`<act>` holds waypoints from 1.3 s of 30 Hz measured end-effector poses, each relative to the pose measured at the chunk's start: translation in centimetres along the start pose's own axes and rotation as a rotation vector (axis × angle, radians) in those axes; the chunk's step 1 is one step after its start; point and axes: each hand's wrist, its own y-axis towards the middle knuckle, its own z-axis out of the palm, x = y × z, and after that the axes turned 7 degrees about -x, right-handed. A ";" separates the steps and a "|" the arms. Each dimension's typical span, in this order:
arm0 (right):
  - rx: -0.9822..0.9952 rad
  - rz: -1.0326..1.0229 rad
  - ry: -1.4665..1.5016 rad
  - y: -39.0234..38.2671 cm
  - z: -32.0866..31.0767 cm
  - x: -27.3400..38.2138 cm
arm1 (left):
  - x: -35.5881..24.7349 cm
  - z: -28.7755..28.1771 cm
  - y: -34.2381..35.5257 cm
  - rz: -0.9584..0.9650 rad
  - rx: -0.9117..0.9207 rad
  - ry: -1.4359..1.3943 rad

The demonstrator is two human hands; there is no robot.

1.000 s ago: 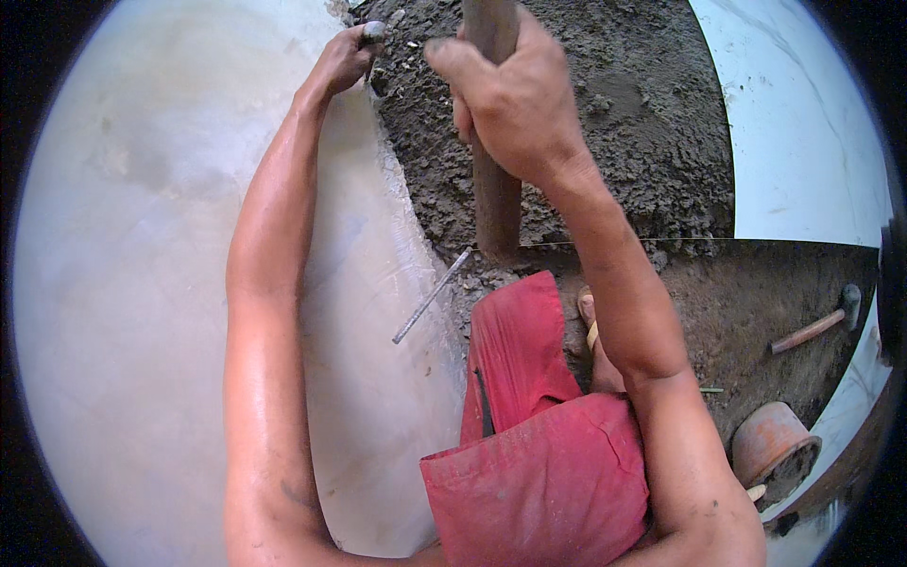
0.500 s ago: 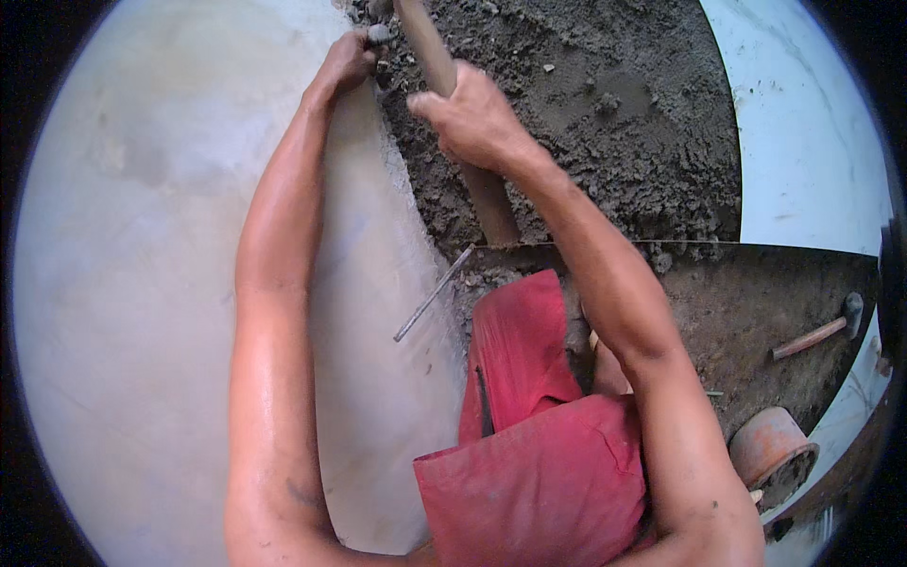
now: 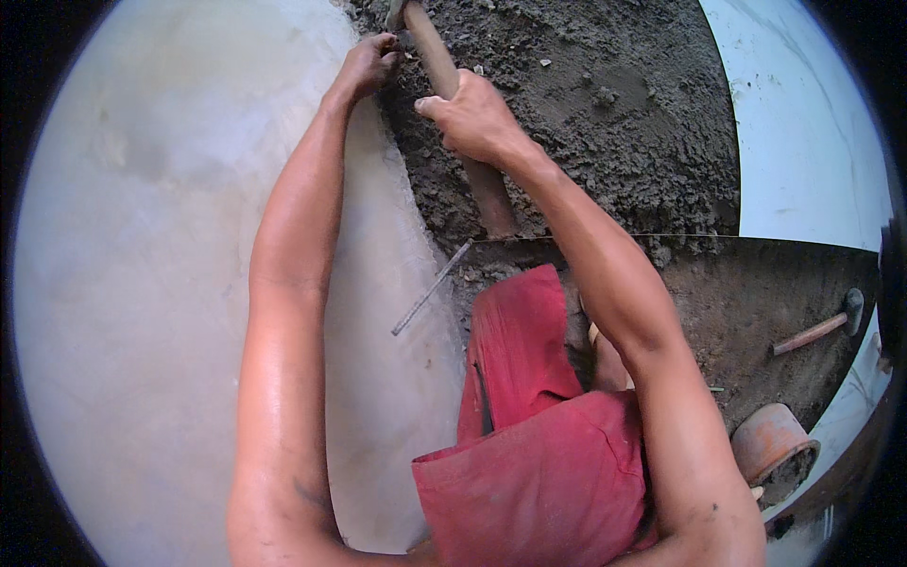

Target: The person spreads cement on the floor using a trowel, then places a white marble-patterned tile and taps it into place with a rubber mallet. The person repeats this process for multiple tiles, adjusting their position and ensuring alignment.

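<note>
My right hand (image 3: pixel 477 118) is wrapped round the thick wooden handle of a hammer (image 3: pixel 432 47). The grey hammer head, partly cut off by the top edge of the view, is close to my left fingertips. My left hand (image 3: pixel 370 66) has its fingers bent together where the pale smooth slab (image 3: pixel 170 283) meets the rough dark mortar (image 3: pixel 624 123). What those fingers pinch, if anything, is too small to make out. A thin metal rod (image 3: pixel 432 288) lies slanting over the slab's edge, nearer to me.
Red cloth (image 3: pixel 539 472) covers my legs. On the brown ground (image 3: pixel 727 293) at right lie a second hammer (image 3: pixel 812 334) and a tipped orange bucket (image 3: pixel 770 444) with mortar in it. White marbled tile (image 3: pixel 803 123) borders the mortar. A thin straight line runs from the rod rightward.
My left hand has shifted slightly right and down, toward the mortar. The hammer in my right hand has also dropped a little, its head now showing more.
</note>
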 end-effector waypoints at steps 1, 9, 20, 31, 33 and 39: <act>0.076 0.113 0.083 -1.1 -1.7 0.1 | -2.3 0.9 -1.2 0.057 -0.091 0.035; -0.045 -0.097 0.108 -8.3 -4.4 -1.9 | -8.6 -3.8 -3.4 -0.133 0.172 0.001; -0.019 -0.265 0.401 -10.1 -6.7 1.3 | -9.0 -3.2 -5.4 -0.048 0.231 0.109; -0.179 -0.027 0.301 -7.1 -0.2 -3.5 | -9.5 -2.7 -5.1 -0.028 0.281 0.074; 0.078 0.110 0.235 -8.1 -0.4 -3.5 | -10.2 -3.3 -5.8 -0.083 0.263 0.057; -0.278 -0.651 -0.061 -6.0 -7.2 6.7 | -8.3 -3.9 -6.5 -0.111 0.261 -0.060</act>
